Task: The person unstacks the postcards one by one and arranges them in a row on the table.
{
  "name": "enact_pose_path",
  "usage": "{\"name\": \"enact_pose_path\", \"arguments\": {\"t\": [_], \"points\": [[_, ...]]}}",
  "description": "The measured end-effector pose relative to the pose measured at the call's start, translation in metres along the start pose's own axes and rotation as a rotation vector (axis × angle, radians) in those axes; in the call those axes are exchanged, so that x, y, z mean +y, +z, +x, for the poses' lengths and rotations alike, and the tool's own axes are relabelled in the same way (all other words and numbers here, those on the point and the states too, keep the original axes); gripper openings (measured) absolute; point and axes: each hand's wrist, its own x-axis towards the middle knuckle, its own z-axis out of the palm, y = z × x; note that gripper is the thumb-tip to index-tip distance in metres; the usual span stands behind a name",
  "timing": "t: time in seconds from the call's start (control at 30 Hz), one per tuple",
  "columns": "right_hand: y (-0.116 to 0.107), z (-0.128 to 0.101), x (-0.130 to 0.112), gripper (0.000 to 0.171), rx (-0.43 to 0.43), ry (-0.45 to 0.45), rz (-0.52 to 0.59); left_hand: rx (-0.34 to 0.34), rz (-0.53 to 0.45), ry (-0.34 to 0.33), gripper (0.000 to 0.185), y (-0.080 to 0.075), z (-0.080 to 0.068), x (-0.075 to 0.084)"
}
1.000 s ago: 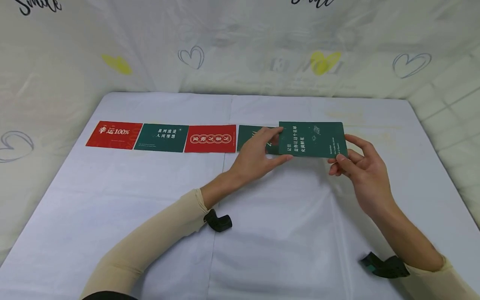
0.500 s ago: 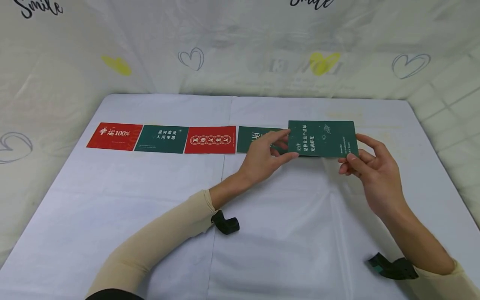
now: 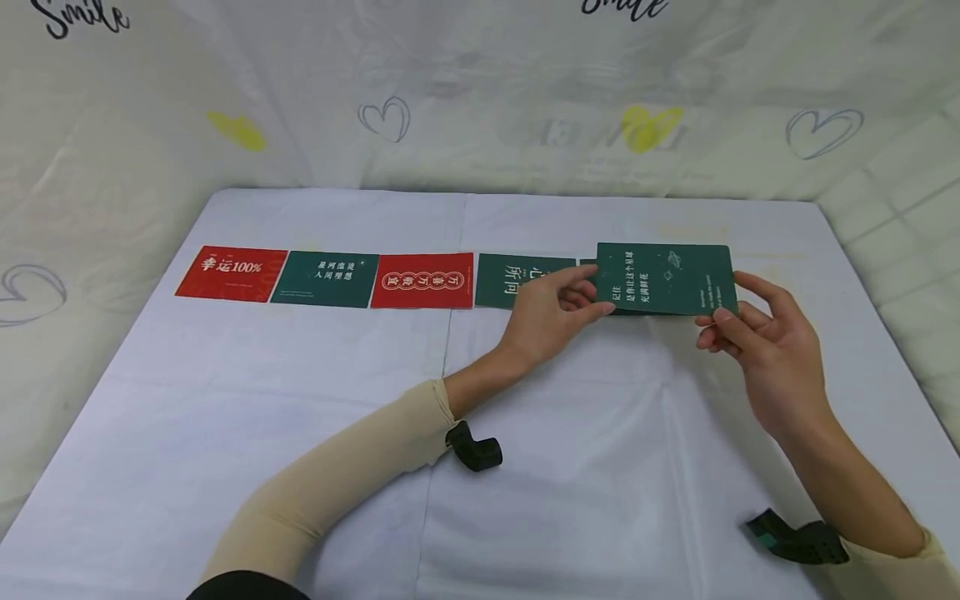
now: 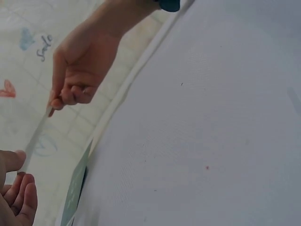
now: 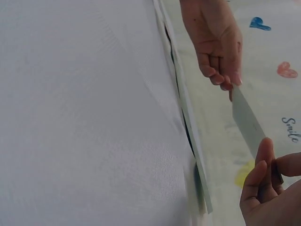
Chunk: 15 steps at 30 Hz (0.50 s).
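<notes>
Both hands hold a green card (image 3: 663,279) with white vertical writing and small planet drawings, raised over the table. My left hand (image 3: 547,312) pinches its left end, and my right hand (image 3: 780,342) grips the right end between thumb and fingers. In the right wrist view the card (image 5: 249,122) shows its pale back, stretched between the two hands. Below it lies another green card (image 3: 588,262), mostly hidden. To the left, a green card (image 3: 495,279) lies partly behind my left hand.
Further left in the same row lie a red card (image 3: 422,281), a green card (image 3: 325,278) and a red card (image 3: 232,273). A white cloth (image 3: 337,367) covers the table. Behind it hangs a pale curtain (image 3: 480,142) printed with hearts.
Both hands have moved to the right with the green card between them. More of the green cards lying behind and below it has come into view.
</notes>
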Motion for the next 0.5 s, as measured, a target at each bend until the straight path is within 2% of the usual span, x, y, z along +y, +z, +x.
{"name": "enact_pose_path", "arguments": {"t": [0.17,0.33,0.5], "points": [[-0.005,0.0,0.0,0.061,0.022,0.002,0.022,-0.009,-0.035,0.004,0.055,0.007,0.004,0.0],[-0.01,0.0,0.001,0.061,0.06,0.0,0.027,-0.015,-0.02,0.016,0.054,0.013,0.007,0.001],[-0.014,0.001,0.003,0.054,0.105,-0.022,0.042,-0.003,0.01,0.021,0.054,0.019,0.008,0.004]]}}
